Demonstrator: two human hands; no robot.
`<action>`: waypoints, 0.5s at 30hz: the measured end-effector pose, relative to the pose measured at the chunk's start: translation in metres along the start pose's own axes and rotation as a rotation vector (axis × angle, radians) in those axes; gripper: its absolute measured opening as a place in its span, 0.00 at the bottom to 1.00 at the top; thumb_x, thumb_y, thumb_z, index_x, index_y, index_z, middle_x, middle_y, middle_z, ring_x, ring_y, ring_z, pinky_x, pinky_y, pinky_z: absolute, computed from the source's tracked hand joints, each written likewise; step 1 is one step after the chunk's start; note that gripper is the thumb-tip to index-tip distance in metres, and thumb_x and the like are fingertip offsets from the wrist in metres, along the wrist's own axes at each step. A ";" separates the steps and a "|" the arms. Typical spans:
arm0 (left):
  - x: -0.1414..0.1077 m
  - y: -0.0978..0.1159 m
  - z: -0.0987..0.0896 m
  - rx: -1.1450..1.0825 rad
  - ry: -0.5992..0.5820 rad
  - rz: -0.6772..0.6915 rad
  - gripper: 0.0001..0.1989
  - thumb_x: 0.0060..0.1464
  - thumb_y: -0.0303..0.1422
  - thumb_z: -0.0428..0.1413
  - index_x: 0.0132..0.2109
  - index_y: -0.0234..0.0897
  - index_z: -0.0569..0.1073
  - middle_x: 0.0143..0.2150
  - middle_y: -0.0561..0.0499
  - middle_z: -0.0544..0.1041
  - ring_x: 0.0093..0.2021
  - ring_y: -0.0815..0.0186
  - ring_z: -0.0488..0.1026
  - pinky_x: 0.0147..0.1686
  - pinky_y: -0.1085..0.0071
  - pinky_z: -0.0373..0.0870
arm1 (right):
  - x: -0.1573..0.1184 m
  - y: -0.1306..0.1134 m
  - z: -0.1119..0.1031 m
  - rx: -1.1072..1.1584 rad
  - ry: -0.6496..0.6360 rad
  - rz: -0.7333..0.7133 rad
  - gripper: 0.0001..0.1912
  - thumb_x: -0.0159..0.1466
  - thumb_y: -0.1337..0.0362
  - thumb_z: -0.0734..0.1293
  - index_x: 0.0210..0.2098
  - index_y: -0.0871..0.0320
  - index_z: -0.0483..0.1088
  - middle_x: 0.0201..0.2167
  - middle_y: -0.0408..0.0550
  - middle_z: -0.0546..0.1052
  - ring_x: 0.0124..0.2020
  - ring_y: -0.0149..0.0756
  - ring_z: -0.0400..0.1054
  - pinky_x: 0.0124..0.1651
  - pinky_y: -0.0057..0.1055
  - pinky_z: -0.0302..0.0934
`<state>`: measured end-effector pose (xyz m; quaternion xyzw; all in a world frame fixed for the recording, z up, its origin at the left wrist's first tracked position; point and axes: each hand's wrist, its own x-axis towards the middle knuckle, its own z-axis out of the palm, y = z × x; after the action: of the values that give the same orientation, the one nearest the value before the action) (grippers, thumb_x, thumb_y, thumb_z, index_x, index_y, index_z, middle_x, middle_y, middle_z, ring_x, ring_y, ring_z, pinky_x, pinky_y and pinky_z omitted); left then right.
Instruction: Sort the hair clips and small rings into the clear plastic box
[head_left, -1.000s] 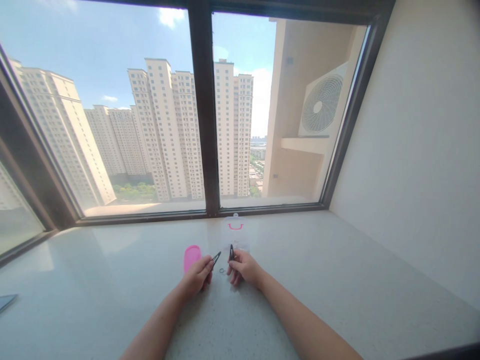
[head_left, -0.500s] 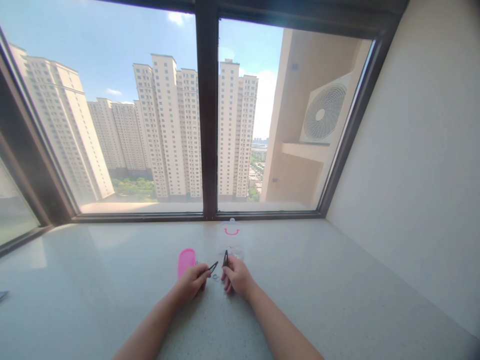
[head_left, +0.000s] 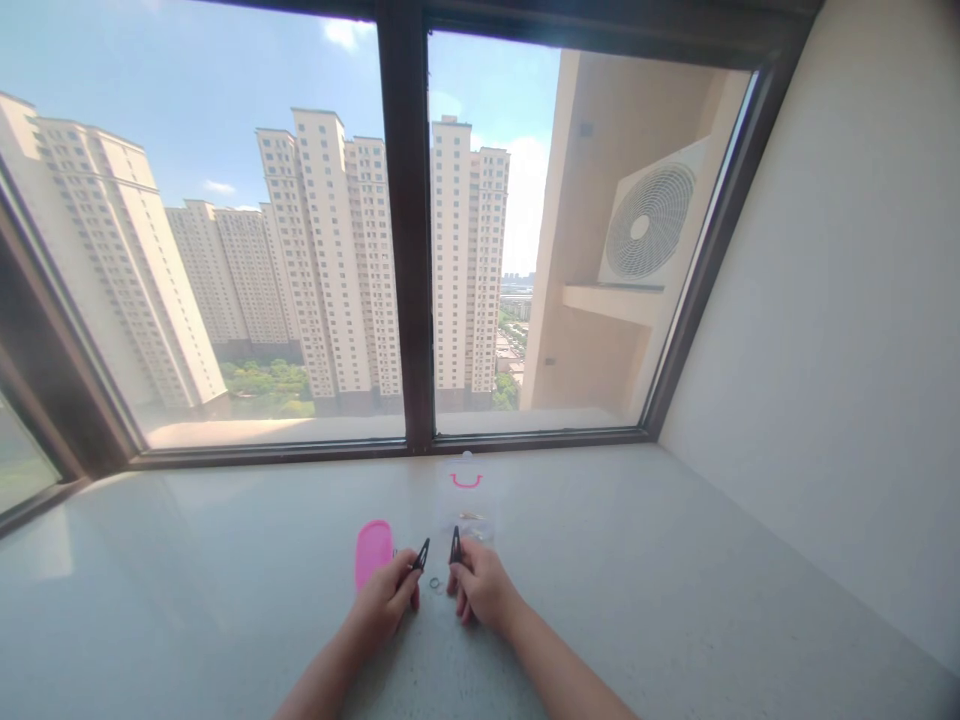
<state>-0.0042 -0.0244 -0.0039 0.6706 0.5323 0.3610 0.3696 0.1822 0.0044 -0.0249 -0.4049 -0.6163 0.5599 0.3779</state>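
Note:
My left hand (head_left: 391, 590) is closed around the lower end of a black snap hair clip (head_left: 423, 553), whose tip points up and to the right. Another black snap hair clip (head_left: 455, 543) stands nearly upright in the pinch of my right hand (head_left: 481, 582). A short gap separates the two clips. Between my hands a small dark ring (head_left: 434, 583) lies on the pale surface. Left of my left hand is a pink tray-like piece (head_left: 373, 552). Beyond my right hand lies a clear case (head_left: 466, 500) with a pink handle and small items inside, partly covered by my fingers.
The pale windowsill (head_left: 637, 560) runs up to a dark-framed window (head_left: 418, 250). A white wall (head_left: 847, 300) bounds it on the right. Outside stand tall buildings and an air-conditioner unit (head_left: 649, 220).
The clip in my left hand has turned more upright and looks closed, where it showed a gap before. The view has tilted slightly, so the hands and things sit lower.

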 end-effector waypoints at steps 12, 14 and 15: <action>0.003 -0.012 0.000 0.188 0.023 0.084 0.11 0.60 0.41 0.44 0.32 0.41 0.63 0.23 0.55 0.70 0.25 0.65 0.69 0.28 0.73 0.63 | -0.009 -0.006 0.001 -0.004 0.007 -0.014 0.06 0.59 0.64 0.58 0.36 0.58 0.61 0.22 0.39 0.69 0.12 0.25 0.61 0.10 0.18 0.50; 0.002 -0.011 -0.001 0.200 0.036 0.091 0.11 0.60 0.40 0.44 0.32 0.41 0.64 0.25 0.53 0.72 0.26 0.65 0.70 0.28 0.73 0.63 | -0.010 -0.005 0.001 -0.012 0.009 -0.001 0.06 0.60 0.63 0.58 0.35 0.58 0.61 0.23 0.40 0.69 0.12 0.25 0.61 0.11 0.18 0.50; 0.001 -0.011 -0.001 0.202 0.038 0.096 0.11 0.60 0.39 0.45 0.32 0.41 0.65 0.26 0.52 0.73 0.26 0.65 0.70 0.29 0.73 0.64 | -0.011 -0.005 0.000 -0.020 0.012 0.008 0.06 0.59 0.63 0.58 0.35 0.58 0.62 0.23 0.40 0.69 0.13 0.25 0.61 0.11 0.19 0.50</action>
<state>-0.0098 -0.0218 -0.0130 0.7224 0.5399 0.3355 0.2723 0.1858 -0.0064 -0.0198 -0.4144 -0.6178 0.5528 0.3756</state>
